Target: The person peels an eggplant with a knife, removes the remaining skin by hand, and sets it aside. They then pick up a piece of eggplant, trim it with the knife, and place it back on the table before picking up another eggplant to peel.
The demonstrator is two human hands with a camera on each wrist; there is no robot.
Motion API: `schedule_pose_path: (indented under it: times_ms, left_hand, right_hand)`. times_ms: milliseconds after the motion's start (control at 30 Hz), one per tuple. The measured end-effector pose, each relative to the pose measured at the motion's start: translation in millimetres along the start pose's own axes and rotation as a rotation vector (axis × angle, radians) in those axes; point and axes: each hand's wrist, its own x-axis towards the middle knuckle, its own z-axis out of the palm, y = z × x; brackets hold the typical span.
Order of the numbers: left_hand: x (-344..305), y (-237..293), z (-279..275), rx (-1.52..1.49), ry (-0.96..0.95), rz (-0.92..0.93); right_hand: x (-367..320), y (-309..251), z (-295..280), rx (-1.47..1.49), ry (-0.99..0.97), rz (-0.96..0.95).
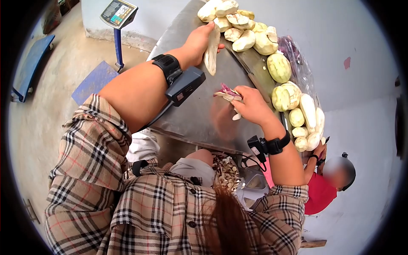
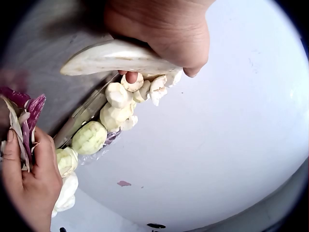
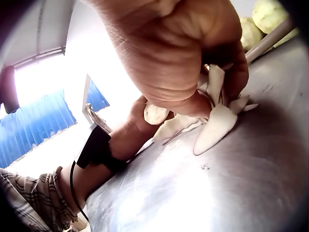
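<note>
My left hand (image 1: pixel 199 44) grips a long, pale peeled eggplant (image 1: pixel 211 53) over the metal table. In the left wrist view the slightly curved eggplant (image 2: pixel 118 58) sticks out from under the palm. My right hand (image 1: pixel 254 104) holds a bunch of purple and white peels (image 1: pixel 229 92) close over the table. The right wrist view shows broad pale peel strips (image 3: pixel 217 128) hanging below the curled fingers. Beyond both hands, along the table's far side, lie several whitish and pale green peeled vegetables (image 1: pixel 279 68).
The metal table (image 1: pixel 187 114) has a raised strip along its far side. Clear plastic (image 1: pixel 297 55) lies behind the vegetables. A heap of peelings (image 1: pixel 227 172) sits below the near edge. A scale (image 1: pixel 118 15) stands at left; another person (image 1: pixel 321 191) works at right.
</note>
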Motion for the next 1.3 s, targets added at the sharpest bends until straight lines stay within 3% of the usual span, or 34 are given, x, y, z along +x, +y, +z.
schedule_pose_path:
  times_ms: [300,433,700,767,933,1033,1233,1300]
  left_hand:
    - [-2,0,1,-0.020,0.032,-0.033]
    - [-5,3,0,0.003,0.019,-0.037]
    - [-4,4,-3,0.044,-0.017,-0.071]
    - [1,2,-12,0.049,-0.067,-0.106]
    - [7,-2,-10,0.064,-0.017,-0.056]
    - [6,-1,-7,0.057,-0.001,-0.045]
    - [4,-5,-8,0.028,0.021,-0.067]
    - [0,-3,-3,0.017,0.060,-0.051]
  right_hand:
    - [-28,25,-6,0.274,0.311,0.103]
    - [-71,15,-27,0.523,0.323,0.280]
    - [-186,33,-18,0.692,0.524,0.355]
    - [-217,35,-8,0.883,0.532,0.419]
    - [-285,44,38,1.025,0.671,0.732]
    - [-322,67,73,1.066,0.663,0.877]
    - [-383,118,142,0.851,0.584,1.290]
    - [-399,124,165,0.879,0.556,1.553]
